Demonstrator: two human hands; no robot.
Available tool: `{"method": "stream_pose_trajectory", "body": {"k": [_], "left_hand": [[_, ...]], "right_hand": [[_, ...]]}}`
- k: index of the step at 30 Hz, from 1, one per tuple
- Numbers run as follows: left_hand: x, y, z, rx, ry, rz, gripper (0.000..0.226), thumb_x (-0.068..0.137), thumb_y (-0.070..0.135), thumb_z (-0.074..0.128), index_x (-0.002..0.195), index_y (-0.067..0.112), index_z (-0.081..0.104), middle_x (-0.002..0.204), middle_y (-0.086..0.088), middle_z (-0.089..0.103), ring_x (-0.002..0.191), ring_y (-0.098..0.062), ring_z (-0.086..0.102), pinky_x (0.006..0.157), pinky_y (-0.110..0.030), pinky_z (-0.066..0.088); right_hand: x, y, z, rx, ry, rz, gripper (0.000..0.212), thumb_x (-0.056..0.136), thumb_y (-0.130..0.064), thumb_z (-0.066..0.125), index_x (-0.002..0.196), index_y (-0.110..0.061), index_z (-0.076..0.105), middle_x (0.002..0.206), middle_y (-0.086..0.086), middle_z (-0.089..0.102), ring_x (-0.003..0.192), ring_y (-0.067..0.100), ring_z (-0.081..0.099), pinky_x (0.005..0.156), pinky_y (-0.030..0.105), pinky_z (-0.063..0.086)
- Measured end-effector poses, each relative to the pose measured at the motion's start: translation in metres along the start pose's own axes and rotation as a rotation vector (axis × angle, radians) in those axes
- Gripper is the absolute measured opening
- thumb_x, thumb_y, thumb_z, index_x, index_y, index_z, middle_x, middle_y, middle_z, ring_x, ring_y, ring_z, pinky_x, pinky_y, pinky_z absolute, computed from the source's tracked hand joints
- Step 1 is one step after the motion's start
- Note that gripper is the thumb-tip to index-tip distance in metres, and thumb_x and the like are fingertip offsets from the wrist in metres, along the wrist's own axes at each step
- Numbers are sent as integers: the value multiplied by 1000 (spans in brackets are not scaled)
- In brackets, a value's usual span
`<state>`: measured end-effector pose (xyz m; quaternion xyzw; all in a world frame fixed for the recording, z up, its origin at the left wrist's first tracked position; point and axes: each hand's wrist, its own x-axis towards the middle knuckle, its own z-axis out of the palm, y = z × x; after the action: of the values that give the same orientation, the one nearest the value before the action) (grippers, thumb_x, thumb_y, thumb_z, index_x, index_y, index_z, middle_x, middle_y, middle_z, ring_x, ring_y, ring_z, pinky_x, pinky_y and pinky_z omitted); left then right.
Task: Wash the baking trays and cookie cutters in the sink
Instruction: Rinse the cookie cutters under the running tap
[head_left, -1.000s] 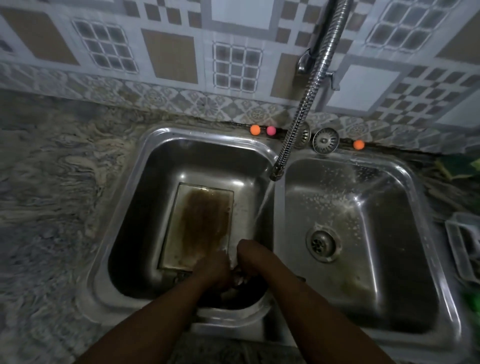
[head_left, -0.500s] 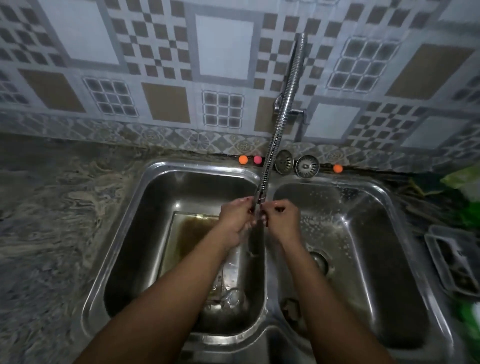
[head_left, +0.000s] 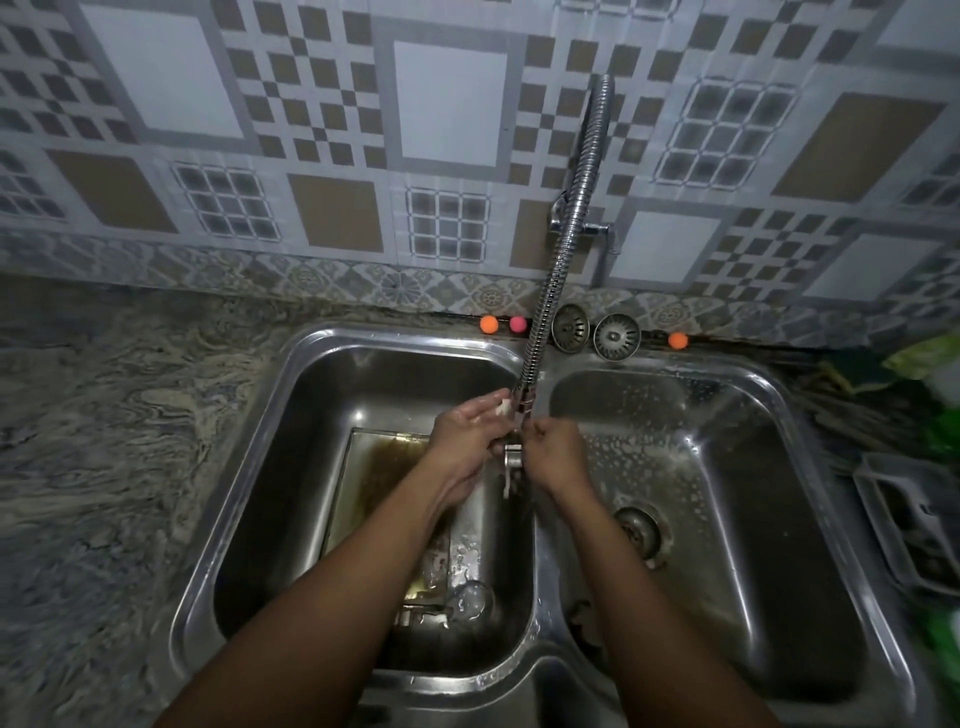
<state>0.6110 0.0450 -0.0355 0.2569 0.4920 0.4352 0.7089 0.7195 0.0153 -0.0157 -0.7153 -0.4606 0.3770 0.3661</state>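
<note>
Hands: left hand (head_left: 465, 441) and right hand (head_left: 556, 452) meet beneath the tip of the faucet hose (head_left: 566, 249), over the divider of the double sink (head_left: 395, 335).
Fingers: left fingers (head_left: 491, 402) curl round the hose tip; right fingers (head_left: 535, 431) are curled, pinching a small metal piece (head_left: 511, 460) too small to identify.
Baking tray (head_left: 374, 478): stained brown, flat on the left basin floor, at 8 o'clock from the hands.
Back rim: two strainer plugs (head_left: 617, 336) and three small balls (head_left: 489, 323), at 12 o'clock.
Surface (head_left: 104, 441): marbled stone, at 9 o'clock.
</note>
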Motion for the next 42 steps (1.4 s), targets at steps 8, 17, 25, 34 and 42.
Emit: {"method": "stream_pose_trajectory", "body": {"k": [8, 17, 25, 34, 42], "left_hand": [[-2, -2, 14, 215, 80, 67, 16, 95, 5, 58, 103, 0, 71, 79, -10, 68, 48, -7, 49, 39, -17, 38], [1, 2, 16, 163, 297, 88, 24, 91, 28, 69, 79, 8, 68, 52, -4, 52, 35, -9, 39, 34, -16, 28], [-3, -7, 0, 218, 127, 123, 17, 91, 4, 64, 104, 5, 75, 81, -4, 75, 67, -16, 64, 65, -29, 52], [2, -3, 0, 445, 192, 376, 30, 80, -8, 72, 73, 20, 68, 66, 3, 67, 56, 0, 60, 59, -15, 51], [1, -4, -7, 518, 140, 447, 29, 81, -6, 72, 72, 20, 68, 67, 5, 66, 55, 3, 57, 57, -15, 49]], "right_hand": [[-7, 9, 2, 51, 154, 15, 34, 95, -6, 55, 62, -15, 55, 55, -4, 54, 43, -2, 51, 46, 17, 39], [-16, -5, 10, -32, 113, -236, 24, 97, -10, 53, 80, -24, 63, 61, -9, 55, 50, -3, 50, 46, 9, 33], [4, -22, 8, 211, 46, -45, 30, 100, -14, 51, 73, -18, 65, 71, -1, 64, 63, 6, 58, 57, 16, 43], [4, -17, 5, 476, 82, 137, 25, 90, 3, 58, 78, -15, 70, 62, -1, 70, 52, 10, 60, 47, 20, 47], [5, -15, -4, 577, -64, 174, 16, 84, 5, 68, 78, -10, 69, 67, 3, 71, 58, 10, 63, 61, 25, 53]]}}
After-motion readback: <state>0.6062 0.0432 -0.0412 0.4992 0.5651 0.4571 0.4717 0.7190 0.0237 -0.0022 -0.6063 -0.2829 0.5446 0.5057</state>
